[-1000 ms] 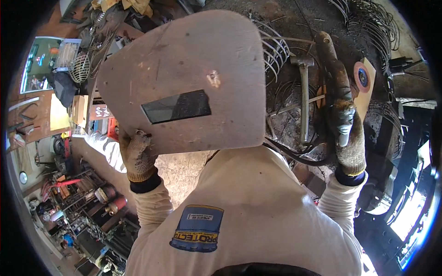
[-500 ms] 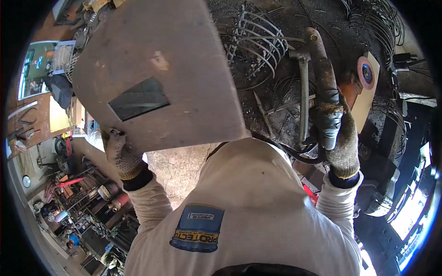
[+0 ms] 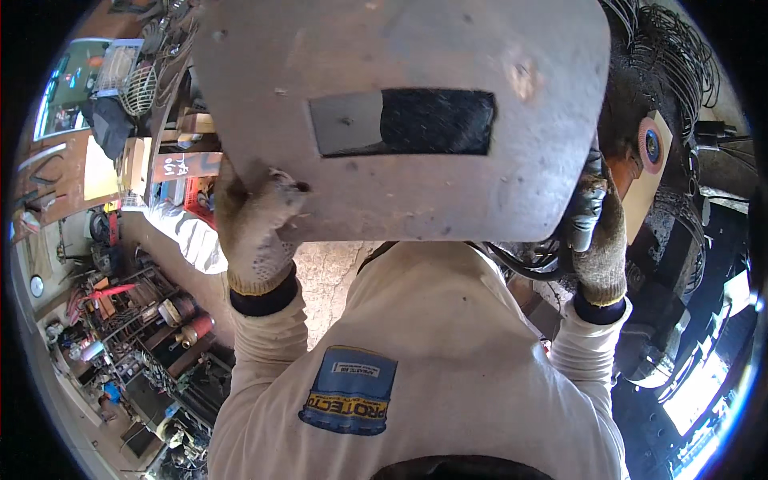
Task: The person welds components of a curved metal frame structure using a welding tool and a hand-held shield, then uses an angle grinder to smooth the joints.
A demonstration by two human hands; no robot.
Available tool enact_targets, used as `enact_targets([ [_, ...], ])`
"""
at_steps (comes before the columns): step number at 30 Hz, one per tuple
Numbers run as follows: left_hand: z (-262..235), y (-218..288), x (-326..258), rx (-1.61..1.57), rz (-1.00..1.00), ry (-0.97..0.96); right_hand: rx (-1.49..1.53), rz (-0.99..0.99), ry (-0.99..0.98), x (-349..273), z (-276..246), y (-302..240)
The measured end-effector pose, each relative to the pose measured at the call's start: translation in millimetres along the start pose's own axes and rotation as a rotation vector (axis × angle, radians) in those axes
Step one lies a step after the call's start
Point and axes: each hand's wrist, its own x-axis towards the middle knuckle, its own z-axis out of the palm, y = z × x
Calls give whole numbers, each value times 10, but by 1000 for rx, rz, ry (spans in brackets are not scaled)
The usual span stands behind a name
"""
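A brown hand-held welding shield (image 3: 416,200) with a dark rectangular window (image 3: 436,122) is up close in front of me. My left hand (image 3: 254,228), in a dotted knit work glove, is closed on its lower left edge, thumb on the near face. At the right, my right hand (image 3: 602,260), gloved too, is wrapped round a welding electrode holder (image 3: 586,218) with grey tape on its handle. The shield's right edge covers the holder's front part. Most of the bench behind the shield is hidden.
An angle grinder's flap disc (image 3: 650,146) lies at the right beside a tan board (image 3: 652,180). Coiled wires (image 3: 680,48) are at the far right. Crates and a white cloth (image 3: 188,236) are on the left, with a cluttered tool rack (image 3: 136,320) lower down.
The shield has swung right and levelled, now covering the hammer, the metal pieces and the holder's front. My left hand moved slightly right with it; my right hand stayed nearly in place.
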Motion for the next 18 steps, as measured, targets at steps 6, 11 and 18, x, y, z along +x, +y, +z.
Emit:
enact_targets([
  [6,-280,325,143,78,218,211,-10,-2,64,15,-2,33],
  [11,-794,481,151,9,210,366,43,34,-21,1,-16,4],
  [18,-415,301,39,150,128,255,-72,53,-13,26,-1,-19],
])
